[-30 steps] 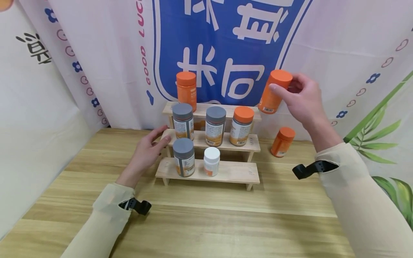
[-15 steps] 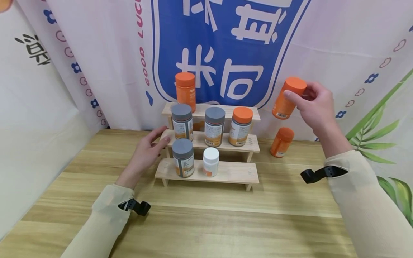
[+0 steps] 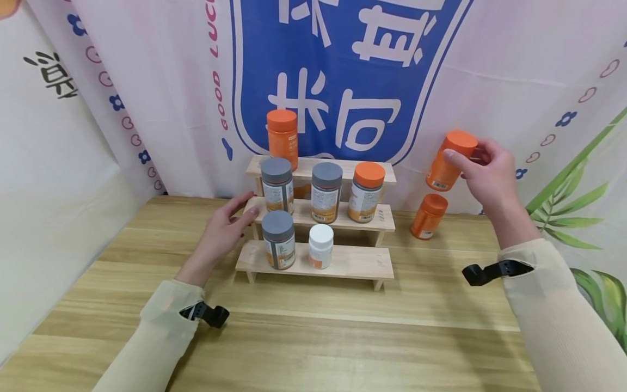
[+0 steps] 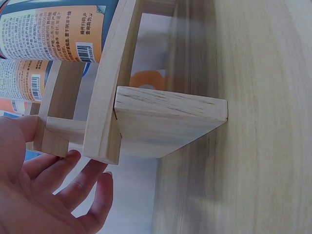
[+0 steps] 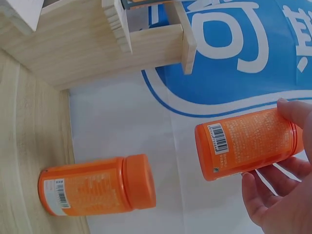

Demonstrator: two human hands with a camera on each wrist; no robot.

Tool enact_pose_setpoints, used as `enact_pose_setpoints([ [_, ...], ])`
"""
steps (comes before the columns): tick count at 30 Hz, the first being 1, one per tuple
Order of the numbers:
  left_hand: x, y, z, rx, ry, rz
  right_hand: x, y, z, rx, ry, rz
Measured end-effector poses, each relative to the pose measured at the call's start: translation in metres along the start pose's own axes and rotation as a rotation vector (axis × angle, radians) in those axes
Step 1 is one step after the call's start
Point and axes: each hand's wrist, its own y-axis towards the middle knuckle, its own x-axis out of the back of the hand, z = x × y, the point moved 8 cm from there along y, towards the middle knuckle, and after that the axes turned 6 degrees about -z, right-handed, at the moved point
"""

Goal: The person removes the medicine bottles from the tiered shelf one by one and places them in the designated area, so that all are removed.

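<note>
My right hand (image 3: 492, 169) holds an orange bottle (image 3: 446, 166) by its upper part, thumb in front and fingers behind. This bottle hangs slightly tilted in the air, above and right of a second orange bottle (image 3: 428, 218) standing on the table. In the right wrist view the held bottle (image 5: 248, 141) shows its barcode near the base. At the left end of a three-tier wooden stand (image 3: 352, 264), my left hand (image 3: 222, 226) grips the edge. The left wrist view shows the thumb and curled fingers (image 4: 80, 187) at the ends of its planks.
On the top tier stands an orange bottle (image 3: 283, 140). The middle tier bears two grey-capped jars (image 3: 326, 193) and an orange-capped jar (image 3: 366, 193). Below are another grey-capped jar (image 3: 279, 239) and a small white-capped bottle (image 3: 320, 247). A printed curtain (image 3: 181, 98) hangs behind the table (image 3: 313, 337).
My right hand has carried the orange bottle right and down, away from the top tier's right end toward the bottle on the table. The left hand stays at the stand.
</note>
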Motion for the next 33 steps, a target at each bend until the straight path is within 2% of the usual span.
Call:
enact_pose_setpoints([
  [15, 0.0, -0.001, 0.0, 0.005, 0.002, 0.001, 0.016, -0.001, -0.038, -0.042, 0.0, -0.038],
  [27, 0.001, 0.0, 0.0, -0.014, 0.003, -0.007, 0.024, -0.005, -0.068, -0.116, 0.003, -0.038],
  [33, 0.001, 0.0, 0.001, -0.012, 0.001, -0.004, 0.024, -0.006, -0.08, -0.126, 0.001, -0.037],
])
